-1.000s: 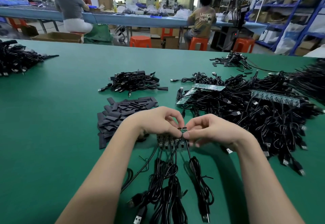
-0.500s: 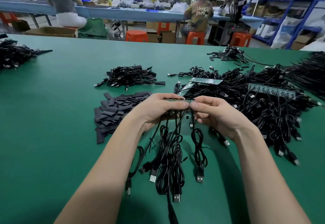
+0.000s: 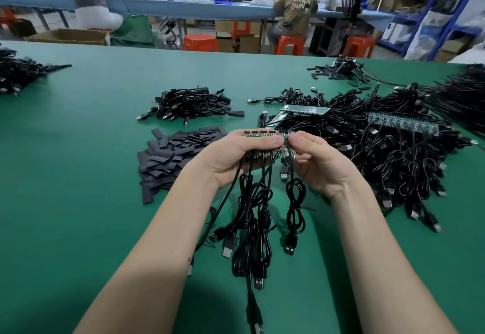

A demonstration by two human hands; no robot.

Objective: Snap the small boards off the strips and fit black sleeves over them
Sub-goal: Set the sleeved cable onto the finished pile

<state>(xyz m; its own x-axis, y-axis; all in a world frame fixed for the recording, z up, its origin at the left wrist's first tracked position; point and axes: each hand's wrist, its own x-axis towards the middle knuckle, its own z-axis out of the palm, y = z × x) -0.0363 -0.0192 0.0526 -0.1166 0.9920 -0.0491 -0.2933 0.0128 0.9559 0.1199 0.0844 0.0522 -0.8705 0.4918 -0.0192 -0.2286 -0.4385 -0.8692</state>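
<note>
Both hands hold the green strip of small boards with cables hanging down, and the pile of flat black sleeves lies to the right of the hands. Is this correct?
Not quite. In the head view the pile of flat black sleeves lies to the left of the hands, not the right. Both the left hand and right hand do hold the green strip of small boards.

Green table (image 3: 78, 176), pile of black sleeves (image 3: 173, 155), heaps of black cables (image 3: 380, 150), small cable bundle (image 3: 191, 105)
</note>
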